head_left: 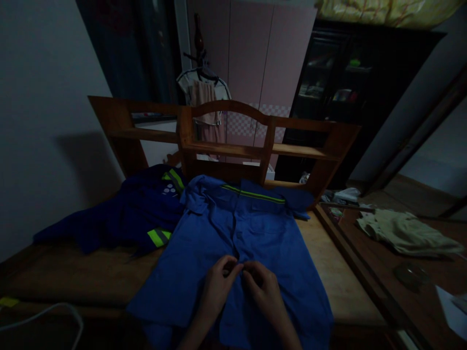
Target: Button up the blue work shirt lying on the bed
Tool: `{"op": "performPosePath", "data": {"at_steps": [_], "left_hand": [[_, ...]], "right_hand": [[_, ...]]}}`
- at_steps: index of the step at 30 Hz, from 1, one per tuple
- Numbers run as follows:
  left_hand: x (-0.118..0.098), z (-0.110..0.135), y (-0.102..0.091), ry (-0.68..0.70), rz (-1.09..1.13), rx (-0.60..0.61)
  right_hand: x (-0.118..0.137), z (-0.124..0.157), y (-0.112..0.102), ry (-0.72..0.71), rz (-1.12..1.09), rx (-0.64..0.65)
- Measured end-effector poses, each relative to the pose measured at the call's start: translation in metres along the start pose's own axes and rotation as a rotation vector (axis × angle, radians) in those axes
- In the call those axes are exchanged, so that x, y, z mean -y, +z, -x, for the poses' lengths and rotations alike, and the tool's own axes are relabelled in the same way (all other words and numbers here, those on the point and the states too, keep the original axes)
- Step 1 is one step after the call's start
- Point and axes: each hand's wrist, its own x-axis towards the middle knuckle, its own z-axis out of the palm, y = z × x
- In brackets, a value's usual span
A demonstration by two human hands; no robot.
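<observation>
A blue short-sleeved work shirt (270, 243) with a yellow-green stripe across its chest lies spread on the wooden bed board (328, 272), collar toward the headboard. Over its front placket, a little below the middle, my left hand (221, 279) and my right hand (261, 282) meet with fingertips close together. Both pinch the edge of the shirt front. Whether a button sits between the fingers is hidden. Above my hands the placket looks closed along the chest.
A dark blue garment (127, 209) with reflective bands is heaped left of the shirt. Behind stands a wooden headboard (226, 148) with shelves. On the right, a brown table (379, 272) carries a folded pale cloth (404, 231) and a glass ashtray-like dish (411, 274). A white cable (73, 311) hangs lower left.
</observation>
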Motion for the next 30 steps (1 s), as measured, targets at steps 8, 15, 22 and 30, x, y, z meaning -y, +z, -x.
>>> {"op": "performPosePath", "data": {"at_steps": [8, 15, 22, 30], "left_hand": [[-0.004, 0.000, 0.002, 0.024, -0.071, 0.010], [-0.001, 0.000, 0.001, 0.021, -0.047, 0.046], [-0.001, 0.000, 0.000, -0.053, 0.045, 0.108], [-0.027, 0.022, -0.018, -0.131, 0.232, 0.189]], "right_hand": [[-0.005, -0.002, 0.003, 0.039, -0.107, -0.023], [-0.007, -0.003, 0.003, 0.039, -0.077, -0.018], [-0.006, -0.004, 0.005, 0.048, -0.057, -0.009], [0.000, -0.006, 0.006, 0.076, -0.031, 0.017]]}}
